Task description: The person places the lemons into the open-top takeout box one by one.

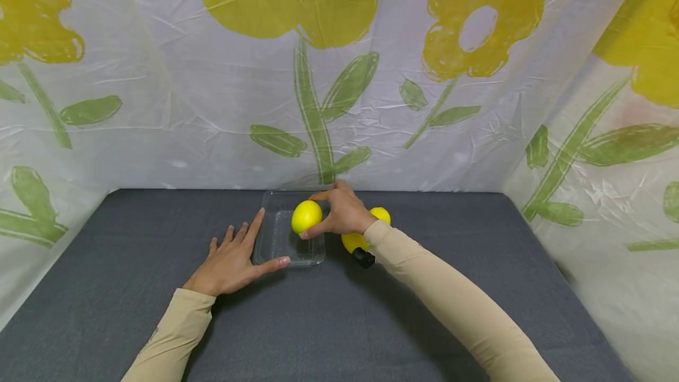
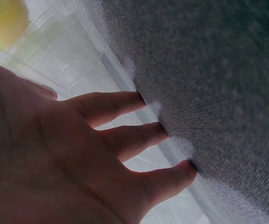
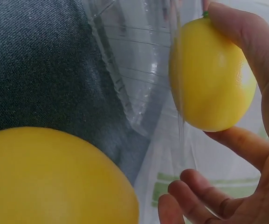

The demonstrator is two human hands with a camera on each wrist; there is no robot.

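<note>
Lemons are what we have in hand, going into a clear plastic tray (image 1: 267, 240) on the grey bench (image 1: 132, 287). From the head view, we pinch one lemon (image 1: 306, 216) between thumb and fingers of our right hand (image 1: 343, 212), over the tray's right half; whether it already rests on the tray floor we cannot tell. Our left hand (image 1: 233, 259) lies flat and spread on the bench, its thumb touching the tray's near edge. Two more lemons (image 1: 354, 241) sit on the bench just right of the tray, partly hidden by our wrist. From the left wrist view, our straight fingers (image 2: 125, 105) press the cloth beside the tray wall. From the right wrist view, the held lemon (image 3: 211, 77) hangs beside the tray's corner, and another lemon (image 3: 55, 179) lies below on the bench. We judge the work early: the tray holds no other fruit, and two lemons remain outside.
</note>
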